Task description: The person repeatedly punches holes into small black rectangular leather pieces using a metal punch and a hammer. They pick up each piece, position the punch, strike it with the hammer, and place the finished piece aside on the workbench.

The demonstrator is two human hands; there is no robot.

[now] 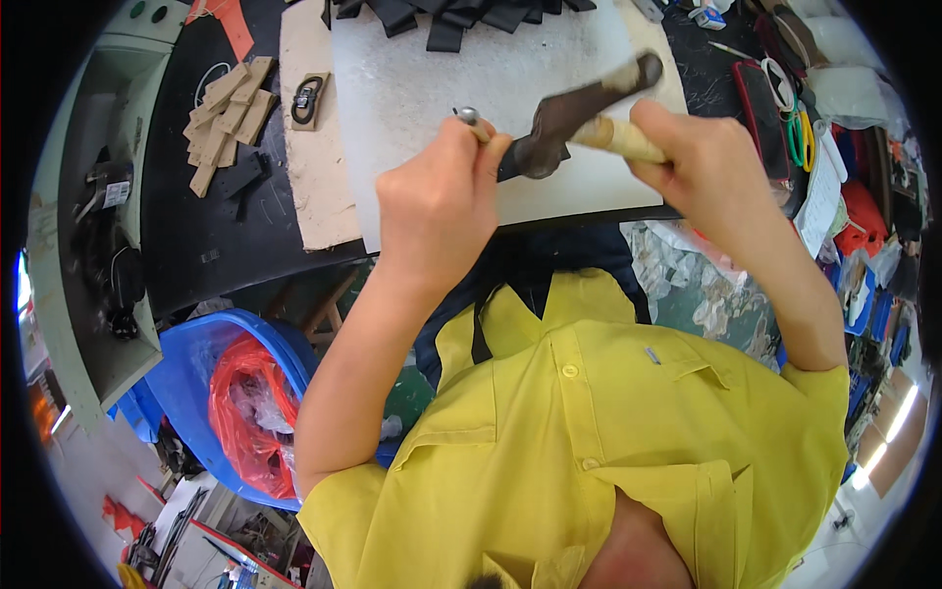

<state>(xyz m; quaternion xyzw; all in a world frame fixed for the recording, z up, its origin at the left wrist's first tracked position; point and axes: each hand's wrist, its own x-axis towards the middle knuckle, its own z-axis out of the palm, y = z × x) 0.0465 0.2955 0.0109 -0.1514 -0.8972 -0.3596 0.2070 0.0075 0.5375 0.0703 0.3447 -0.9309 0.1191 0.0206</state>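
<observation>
My right hand (702,162) is closed round the pale, tape-wrapped handle of a hammer (574,113). The hammer's dark brown head lies slantwise between my hands, slightly blurred. Its lower end is close beside my left hand (432,201), and I cannot tell whether they touch. In that closed left hand is a short metal tool with a shiny round end (468,116) poking out at the top. A dark piece (508,162) shows between that hand and the hammer head; its kind is unclear. Both hands are above a white board (402,98) on the table.
Black strap pieces (461,20) lie at the board's far edge. To the left are a small board with a black buckle (306,98), stacked wooden pieces (231,113) and black scraps. A blue bin (191,363) stands lower left. Scissors (805,142) and a phone (760,108) lie right.
</observation>
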